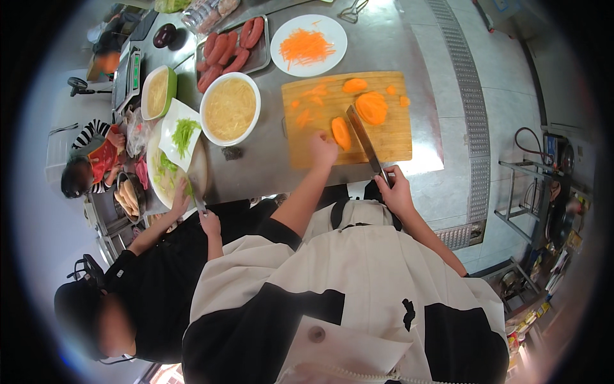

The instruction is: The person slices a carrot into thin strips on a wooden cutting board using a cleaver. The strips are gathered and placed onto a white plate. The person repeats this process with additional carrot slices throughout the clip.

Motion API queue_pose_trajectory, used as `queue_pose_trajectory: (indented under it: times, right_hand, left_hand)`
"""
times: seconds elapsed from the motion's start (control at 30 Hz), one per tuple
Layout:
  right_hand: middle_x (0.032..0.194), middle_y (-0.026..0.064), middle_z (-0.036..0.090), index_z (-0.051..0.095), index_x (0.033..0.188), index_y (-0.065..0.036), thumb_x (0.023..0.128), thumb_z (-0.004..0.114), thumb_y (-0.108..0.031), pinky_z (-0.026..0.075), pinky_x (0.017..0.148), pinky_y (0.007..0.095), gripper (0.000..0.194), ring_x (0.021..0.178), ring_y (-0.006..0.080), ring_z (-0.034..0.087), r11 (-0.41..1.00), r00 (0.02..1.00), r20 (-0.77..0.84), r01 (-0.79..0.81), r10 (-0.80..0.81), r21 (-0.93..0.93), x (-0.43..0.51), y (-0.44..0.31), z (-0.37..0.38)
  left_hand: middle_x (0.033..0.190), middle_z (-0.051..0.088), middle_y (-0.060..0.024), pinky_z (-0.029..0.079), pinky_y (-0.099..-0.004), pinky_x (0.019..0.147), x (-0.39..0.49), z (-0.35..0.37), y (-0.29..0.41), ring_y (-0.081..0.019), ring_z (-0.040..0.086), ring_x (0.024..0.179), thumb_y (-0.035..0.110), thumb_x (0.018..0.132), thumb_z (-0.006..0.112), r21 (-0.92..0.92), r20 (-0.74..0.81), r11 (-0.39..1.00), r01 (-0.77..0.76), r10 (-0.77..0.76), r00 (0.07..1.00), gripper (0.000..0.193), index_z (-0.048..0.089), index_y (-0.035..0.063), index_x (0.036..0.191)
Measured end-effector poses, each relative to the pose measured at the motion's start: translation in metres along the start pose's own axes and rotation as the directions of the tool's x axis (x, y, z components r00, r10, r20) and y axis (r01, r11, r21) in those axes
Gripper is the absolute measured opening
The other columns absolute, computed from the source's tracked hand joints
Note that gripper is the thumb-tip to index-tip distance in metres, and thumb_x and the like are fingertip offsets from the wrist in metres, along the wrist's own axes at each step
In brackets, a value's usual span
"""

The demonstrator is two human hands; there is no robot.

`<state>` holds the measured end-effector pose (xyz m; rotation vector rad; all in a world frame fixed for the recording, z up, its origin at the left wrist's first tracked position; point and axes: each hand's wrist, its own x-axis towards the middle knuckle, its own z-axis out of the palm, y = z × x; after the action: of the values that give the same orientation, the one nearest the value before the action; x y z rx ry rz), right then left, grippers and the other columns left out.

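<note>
My right hand (pixel 395 188) is closed around the handle of a kitchen knife (pixel 365 139), whose blade lies over a wooden cutting board (pixel 393 141). Left of the blade is a thick carrot piece (pixel 341 133); my left hand (pixel 324 148) is just beside it, blurred, with its fingers curled, and whether it holds anything cannot be told. A stack of carrot slices (pixel 371 108) lies right of the blade tip. A carrot slice (pixel 355 85) and smaller bits lie farther back. Behind the board, a white plate (pixel 339 30) bears shredded carrot (pixel 305 46).
A white bowl of pale shreds (pixel 230 109) stands left of the board, with a metal tray of sausages (pixel 233 50) behind it. At left, a co-worker's hands (pixel 209 222) work with a knife over a round board (pixel 158 185). Another person (pixel 98 156) stands beyond.
</note>
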<state>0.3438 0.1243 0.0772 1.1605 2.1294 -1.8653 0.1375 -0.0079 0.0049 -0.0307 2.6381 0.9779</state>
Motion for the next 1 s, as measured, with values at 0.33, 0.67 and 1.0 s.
queue_pose_trajectory:
  times: [0.33, 0.67, 1.0]
  right_hand:
    - [0.077, 0.0135, 0.071, 0.056, 0.111, -0.001, 0.096, 0.075, -0.02, 0.05, 0.061, 0.035, 0.031, 0.064, 0.018, 0.064, 1.0, 1.0, 0.021, -0.007, 0.007, -0.03, 0.001, 0.002, 0.002]
    - [0.079, 0.016, 0.071, 0.054, 0.114, 0.0, 0.099, 0.071, -0.021, 0.051, 0.063, 0.0375, 0.031, 0.067, 0.0248, 0.067, 0.994, 0.998, 0.003, 0.056, -0.056, -0.097, -0.004, -0.003, 0.007]
    - [0.086, 0.0255, 0.068, 0.051, 0.126, 0.0, 0.106, 0.059, -0.023, 0.051, 0.068, 0.0487, 0.032, 0.077, 0.0436, 0.067, 0.975, 0.992, 0.025, 0.122, -0.12, -0.186, 0.005, -0.005, 0.019]
  left_hand:
    - [0.104, 0.072, -0.0078, 0.053, -0.0337, 0.086, 0.002, 0.007, -0.01, -0.0199, 0.067, 0.094, 0.008, 0.097, 0.059, -0.47, 0.345, 0.794, 0.385, -0.236, 0.908, 0.024, 0.068, 0.0018, 0.119]
    - [0.118, 0.068, -0.0142, 0.053, -0.0359, 0.094, -0.007, 0.005, 0.01, -0.0254, 0.067, 0.107, 0.009, 0.088, 0.07, -0.387, 0.229, 0.893, 0.231, -0.149, 0.962, 0.044, 0.062, -0.0012, 0.13]
    - [0.121, 0.054, -0.0246, 0.05, -0.047, 0.099, -0.034, 0.012, 0.004, -0.0448, 0.056, 0.114, 0.005, 0.073, 0.085, -0.011, 0.132, 0.889, -0.458, 0.456, 0.88, 0.087, 0.041, -0.002, 0.148]
